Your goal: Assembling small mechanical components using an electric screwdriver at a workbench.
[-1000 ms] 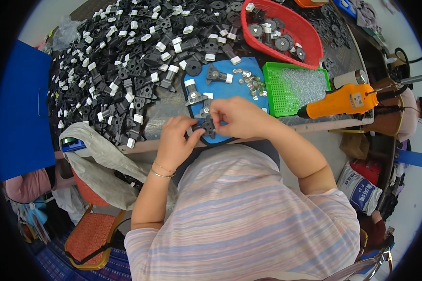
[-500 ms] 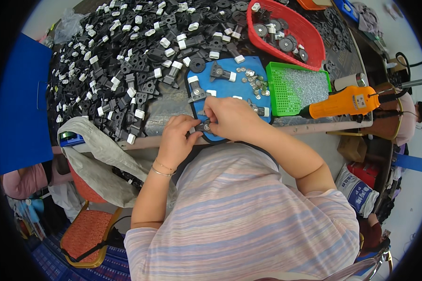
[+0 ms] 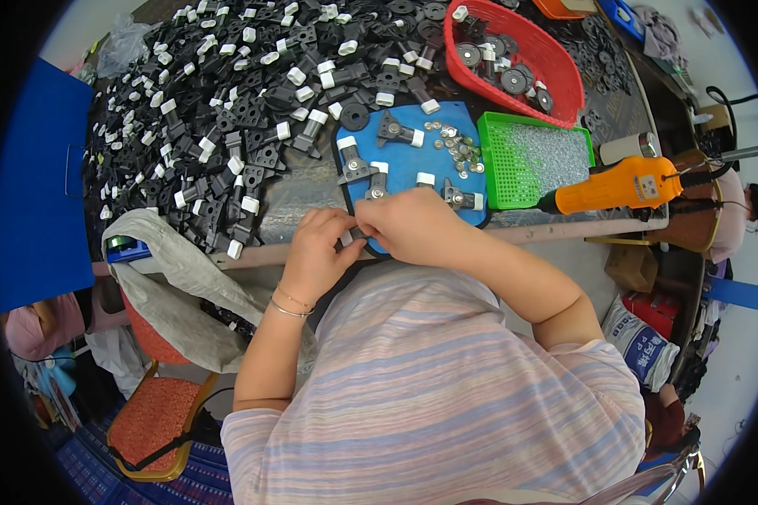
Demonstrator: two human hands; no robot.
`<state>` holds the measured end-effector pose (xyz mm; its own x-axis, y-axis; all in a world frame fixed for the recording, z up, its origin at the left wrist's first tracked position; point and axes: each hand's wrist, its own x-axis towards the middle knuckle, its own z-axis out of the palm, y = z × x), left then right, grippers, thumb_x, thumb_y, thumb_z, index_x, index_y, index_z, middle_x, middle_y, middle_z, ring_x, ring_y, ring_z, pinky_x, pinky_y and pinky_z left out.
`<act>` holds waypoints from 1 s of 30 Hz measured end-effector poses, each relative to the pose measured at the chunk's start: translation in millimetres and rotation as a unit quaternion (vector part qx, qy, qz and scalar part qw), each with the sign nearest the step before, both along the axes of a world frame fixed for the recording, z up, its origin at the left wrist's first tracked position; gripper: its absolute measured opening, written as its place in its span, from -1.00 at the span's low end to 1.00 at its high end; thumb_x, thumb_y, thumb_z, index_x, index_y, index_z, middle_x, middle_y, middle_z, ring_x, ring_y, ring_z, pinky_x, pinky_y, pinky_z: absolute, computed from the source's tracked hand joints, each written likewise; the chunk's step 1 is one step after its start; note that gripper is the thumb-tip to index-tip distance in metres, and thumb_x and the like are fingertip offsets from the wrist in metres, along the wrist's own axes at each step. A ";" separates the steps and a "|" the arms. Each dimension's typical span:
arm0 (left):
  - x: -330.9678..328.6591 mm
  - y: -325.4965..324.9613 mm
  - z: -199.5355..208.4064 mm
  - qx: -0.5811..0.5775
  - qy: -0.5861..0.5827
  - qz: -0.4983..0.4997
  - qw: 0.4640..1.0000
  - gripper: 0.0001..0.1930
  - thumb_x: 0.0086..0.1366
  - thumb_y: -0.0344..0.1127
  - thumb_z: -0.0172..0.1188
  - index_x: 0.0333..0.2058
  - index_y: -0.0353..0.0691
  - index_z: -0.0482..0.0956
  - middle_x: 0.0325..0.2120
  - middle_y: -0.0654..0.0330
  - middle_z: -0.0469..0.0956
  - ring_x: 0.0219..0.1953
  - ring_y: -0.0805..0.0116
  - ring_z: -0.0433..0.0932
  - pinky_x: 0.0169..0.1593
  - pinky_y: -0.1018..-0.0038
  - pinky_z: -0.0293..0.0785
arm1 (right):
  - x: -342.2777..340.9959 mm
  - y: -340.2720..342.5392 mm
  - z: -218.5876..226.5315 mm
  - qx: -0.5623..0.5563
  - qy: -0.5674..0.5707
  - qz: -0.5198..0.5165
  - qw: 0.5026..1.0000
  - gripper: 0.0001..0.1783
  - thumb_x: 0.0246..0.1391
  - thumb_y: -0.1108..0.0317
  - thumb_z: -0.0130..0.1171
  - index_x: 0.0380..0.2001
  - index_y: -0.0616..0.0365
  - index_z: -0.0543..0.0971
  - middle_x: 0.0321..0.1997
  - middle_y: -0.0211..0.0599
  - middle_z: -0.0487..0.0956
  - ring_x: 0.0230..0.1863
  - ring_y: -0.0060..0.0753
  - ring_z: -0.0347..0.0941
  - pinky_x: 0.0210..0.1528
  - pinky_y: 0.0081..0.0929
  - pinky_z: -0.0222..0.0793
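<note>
At the near edge of a blue mat [image 3: 406, 164], my left hand [image 3: 313, 248] pinches a small black plastic part with a white end [image 3: 346, 238]. My right hand [image 3: 408, 225] is closed against the same part from the other side, its fingers hiding most of it. On the mat lie several black parts with white ends, among them a black part [image 3: 393, 129] at the back and another [image 3: 463, 198] beside my right wrist. Small round metal pieces [image 3: 459, 150] are scattered at the mat's right side.
A large heap of black and white parts [image 3: 219, 109] covers the table's left. To the right stand a green tray [image 3: 494, 160] of small shiny pieces, an orange power screwdriver [image 3: 615, 185] and a red basket [image 3: 564, 93] with black wheels. Grey cloth [image 3: 168, 252] hangs over the near edge.
My right hand has come down and slightly left, uncovering parts on the mat behind it. The black part between my hands has turned, its white end now showing by my left fingers.
</note>
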<state>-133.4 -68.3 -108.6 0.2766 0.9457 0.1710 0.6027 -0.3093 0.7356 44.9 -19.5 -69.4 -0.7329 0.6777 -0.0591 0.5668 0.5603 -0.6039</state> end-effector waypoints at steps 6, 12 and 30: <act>1.2 0.9 1.1 0.007 -0.007 -0.003 1.000 -0.77 -0.17 -0.42 0.29 -0.44 -0.28 0.55 -0.45 0.14 0.52 -0.33 0.13 0.46 -0.20 0.33 0.38 | 3.6 -2.0 -0.1 0.044 0.024 0.012 0.999 -0.91 -0.17 0.42 0.13 -0.52 0.07 0.43 -0.56 -0.34 0.51 -0.50 -0.17 0.48 -0.51 -0.25 0.33; 2.4 -0.2 2.4 0.011 -0.013 -0.013 1.000 -0.77 -0.18 -0.42 0.29 -0.44 -0.28 0.55 -0.45 0.13 0.52 -0.34 0.11 0.46 -0.21 0.33 0.39 | 6.1 -1.8 1.3 0.010 0.033 0.000 0.999 -0.88 -0.15 0.42 0.14 -0.50 0.09 0.41 -0.53 -0.31 0.51 -0.49 -0.14 0.47 -0.51 -0.26 0.33; 52.1 71.1 27.2 0.094 0.097 0.004 0.991 -0.76 -0.24 -0.30 0.36 -0.48 -0.14 0.61 -0.40 0.30 0.43 -0.22 0.28 0.37 -0.08 0.34 0.15 | 82.8 9.3 -5.2 -0.258 0.448 -0.271 0.812 -0.64 -0.17 0.67 0.21 -0.44 0.09 0.25 -0.45 -0.47 0.44 -0.59 -0.92 0.21 -0.57 -0.89 0.13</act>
<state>-81.3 2.7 -81.4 0.3130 0.9050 0.2882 0.7301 -0.4234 0.5363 127.7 -10.2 -74.6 -0.2411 0.9695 -0.0446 -0.1500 -0.0826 -0.9852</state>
